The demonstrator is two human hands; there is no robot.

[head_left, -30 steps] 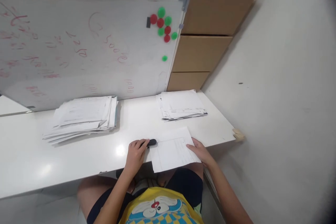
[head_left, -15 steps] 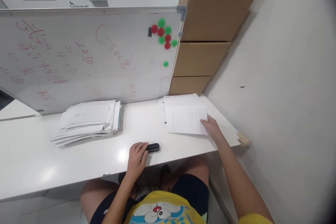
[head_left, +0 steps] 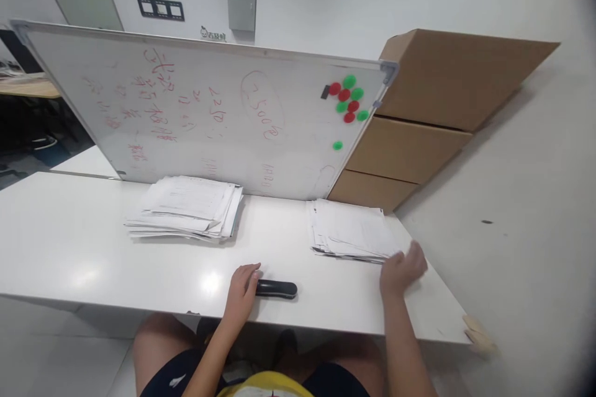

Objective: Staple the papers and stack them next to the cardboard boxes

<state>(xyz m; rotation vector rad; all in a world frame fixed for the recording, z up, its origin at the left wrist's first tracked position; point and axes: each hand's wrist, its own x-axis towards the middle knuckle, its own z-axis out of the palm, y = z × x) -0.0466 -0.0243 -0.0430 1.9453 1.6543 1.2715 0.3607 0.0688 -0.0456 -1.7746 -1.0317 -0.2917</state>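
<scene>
My left hand (head_left: 243, 288) rests near the front edge of the white desk, its fingers closed around the left end of a black stapler (head_left: 278, 289). The stapler lies on the desktop, pointing right. My right hand (head_left: 403, 268) is at the lower right corner of a stack of papers (head_left: 351, 229), a little blurred. Its thumb and bent fingers are apart, and no sheet shows between them. The top sheets of that stack lie slightly uneven. Farther left sits a thicker, untidy stack of papers (head_left: 189, 201).
A whiteboard (head_left: 298, 167) with red writing and round red and green magnets stands along the back of the desk (head_left: 153, 273). Brown cardboard boxes (head_left: 419, 142) are stacked at the right against the wall. A light wooden piece (head_left: 479, 335) is at the right desk corner.
My right hand has let go of the sheet it held, which now lies on the right stack. The camera view has shifted left and upward. My left hand remains at the stapler.
</scene>
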